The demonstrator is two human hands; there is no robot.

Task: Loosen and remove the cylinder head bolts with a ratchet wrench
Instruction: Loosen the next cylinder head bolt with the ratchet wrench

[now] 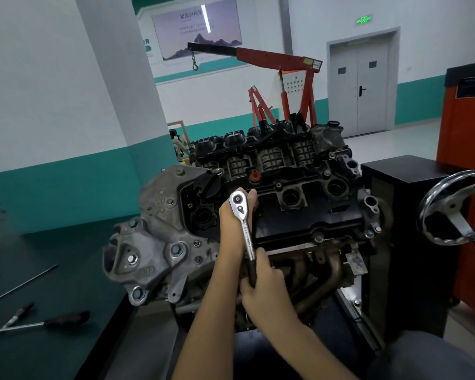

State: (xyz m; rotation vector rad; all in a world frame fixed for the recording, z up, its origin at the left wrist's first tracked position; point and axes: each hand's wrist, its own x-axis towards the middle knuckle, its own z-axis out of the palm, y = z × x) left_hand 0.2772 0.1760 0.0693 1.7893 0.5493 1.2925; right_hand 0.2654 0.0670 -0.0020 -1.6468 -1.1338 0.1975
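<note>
Both my forearms reach forward, the left farther out. My left hand curls under the head of the ratchet wrench; my right hand grips its handle, nearer me.

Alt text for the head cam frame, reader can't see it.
Two bare hands work a ratchet wrench on top of an engine: the left hand holds its chrome head, the right hand grips the black handle. Screwdrivers lie on a dark bench at left; a red hoist stands behind.
</note>
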